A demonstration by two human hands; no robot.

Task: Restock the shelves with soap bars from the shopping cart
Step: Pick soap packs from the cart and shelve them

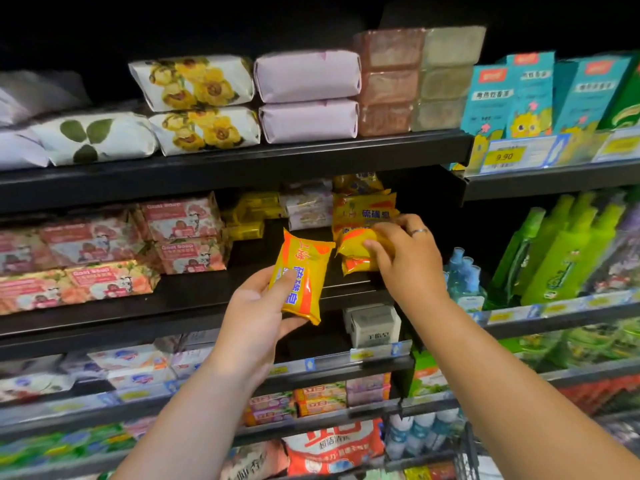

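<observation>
My left hand (pixel 254 315) holds a yellow-and-orange wrapped soap bar (pixel 302 274) upright in front of the middle shelf (pixel 194 292). My right hand (pixel 403 252) grips another yellow soap bar (pixel 353 242) at the stack of yellow soap bars (pixel 363 211) on that shelf, its fingers wrapped over the top bar. One more yellow bar (pixel 356 265) lies under it. The shopping cart shows only as a wire edge (pixel 467 452) at the bottom right.
Pink goat-soap packs (pixel 104 251) fill the shelf's left. Paper-wrapped soaps (pixel 204 105) sit on the shelf above, teal boxes (pixel 509 95) to their right. Green bottles (pixel 561 251) and blue bottles (pixel 464 275) stand right. Lower shelves hold more soaps and bags.
</observation>
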